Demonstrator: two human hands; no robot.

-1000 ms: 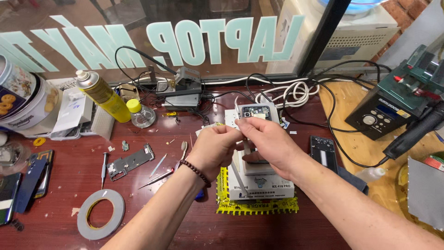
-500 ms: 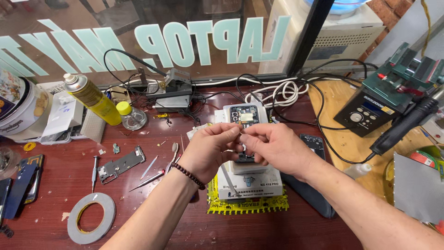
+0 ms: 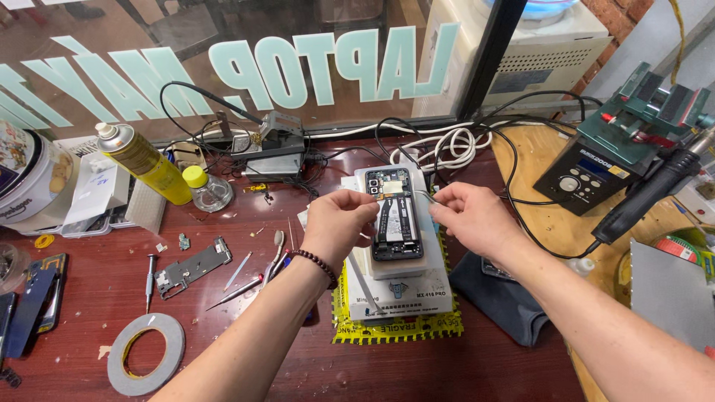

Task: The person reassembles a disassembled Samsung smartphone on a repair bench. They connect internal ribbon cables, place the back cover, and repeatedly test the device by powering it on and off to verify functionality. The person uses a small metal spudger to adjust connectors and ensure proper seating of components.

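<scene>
Since a moment ago, both hands have drawn apart. Fingers of my left hand (image 3: 339, 223) are curled shut beside the opened phone (image 3: 393, 214); my right hand (image 3: 469, 216) pinches thin tweezers (image 3: 426, 196) near its top. It lies on a white pad (image 3: 417, 257) on the bench (image 3: 223, 327).

We note a dark red wooden bench (image 3: 246, 357). Lying directly on it: grey roll of tape (image 3: 146, 353), yellow spray can (image 3: 143, 163), small clear yellow-capped bottle (image 3: 205, 187), metal bracket plate (image 3: 193, 267), screwdriver (image 3: 150, 280), dark folded cloth (image 3: 500, 298).
</scene>
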